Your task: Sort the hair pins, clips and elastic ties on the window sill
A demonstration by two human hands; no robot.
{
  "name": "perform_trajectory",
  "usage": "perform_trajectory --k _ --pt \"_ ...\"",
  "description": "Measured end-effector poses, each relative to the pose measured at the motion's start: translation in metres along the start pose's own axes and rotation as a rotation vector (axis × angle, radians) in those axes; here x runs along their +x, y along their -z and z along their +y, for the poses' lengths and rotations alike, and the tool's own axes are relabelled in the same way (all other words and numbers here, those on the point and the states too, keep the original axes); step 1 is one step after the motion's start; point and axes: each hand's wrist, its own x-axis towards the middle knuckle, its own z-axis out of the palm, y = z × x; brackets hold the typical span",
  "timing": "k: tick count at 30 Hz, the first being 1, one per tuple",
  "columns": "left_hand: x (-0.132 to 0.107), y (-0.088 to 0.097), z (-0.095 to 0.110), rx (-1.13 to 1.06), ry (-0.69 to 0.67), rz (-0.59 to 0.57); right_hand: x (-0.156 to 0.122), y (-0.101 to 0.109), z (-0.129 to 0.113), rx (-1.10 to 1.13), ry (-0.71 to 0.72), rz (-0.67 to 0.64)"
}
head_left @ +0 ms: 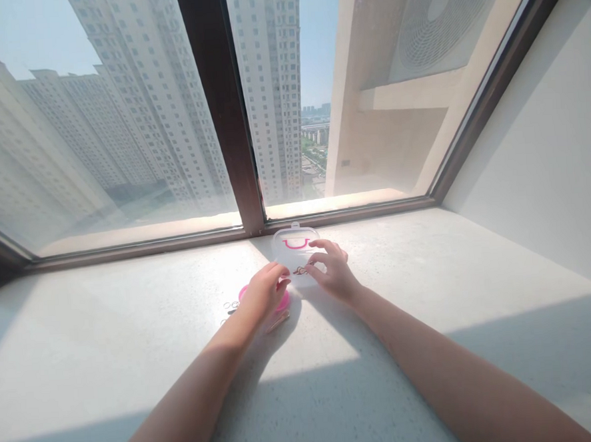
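A small clear plastic box (295, 242) with a pink mark lies on the pale stone window sill (132, 337), close to the window frame. My right hand (332, 269) rests on the box, thumb and forefinger pinched on a small metal piece (300, 271) at its near edge. My left hand (264, 291) is curled over a pink round lid (282, 303), fingertips touching the box's near left corner. Small metal rings (230, 306) lie just left of the pink lid.
A dark window frame post (224, 118) rises right behind the box. A white wall (546, 152) closes the sill on the right. Sunlight covers the middle of the sill; shadow lies across the near part.
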Motion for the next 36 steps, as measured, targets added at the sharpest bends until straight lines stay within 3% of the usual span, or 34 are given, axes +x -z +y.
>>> perform_trajectory --k 4,11,26,29,32,34,36 --pt "-0.001 -0.003 -0.001 0.006 0.002 0.022 -0.001 -0.001 0.001 -0.021 -0.008 -0.031" --pt "-0.005 -0.004 0.000 0.017 -0.021 0.043 -0.001 -0.001 0.000 0.015 0.023 0.075" --pt "-0.006 0.007 0.006 0.036 -0.073 0.165 -0.007 0.006 -0.015 0.005 0.262 0.095" --pt "-0.004 0.022 0.007 0.027 -0.047 0.184 -0.009 0.007 -0.020 0.004 0.299 0.098" --pt "0.003 0.053 0.008 0.012 0.081 0.220 -0.014 0.007 -0.030 0.063 0.346 0.052" --pt "0.007 0.078 0.009 0.027 0.217 0.153 -0.020 0.005 -0.040 0.126 0.400 -0.092" --pt "0.005 0.099 0.010 0.112 0.324 0.010 -0.026 0.002 -0.050 0.169 0.463 -0.287"
